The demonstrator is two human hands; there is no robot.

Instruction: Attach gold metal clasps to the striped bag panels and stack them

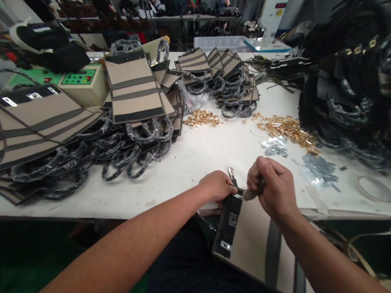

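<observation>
A beige bag panel (251, 229) with black strips lies tilted, partly over the table edge and partly above my lap. Metal plates (226, 246) are set along its black border. My left hand (217, 186) pinches the panel's far corner, its fingertips closed beside another metal plate. Just beyond those fingertips, a short dark strap with a shiny metal end (232, 174) rests on the table. In my right fist (271, 183) is a stubby, dark brownish tool (254, 192), its tip close to the corner plate; its exact kind is unclear.
Gold-coloured fittings lie in piles (286, 130) on the white table (213, 149). Small grey metal plates (318, 169) and a tape roll (374, 189) are at right. Stacked bag panels with plastic-wrapped handles (135, 85) fill the left; black bags (343, 89) crowd the right. People work far behind.
</observation>
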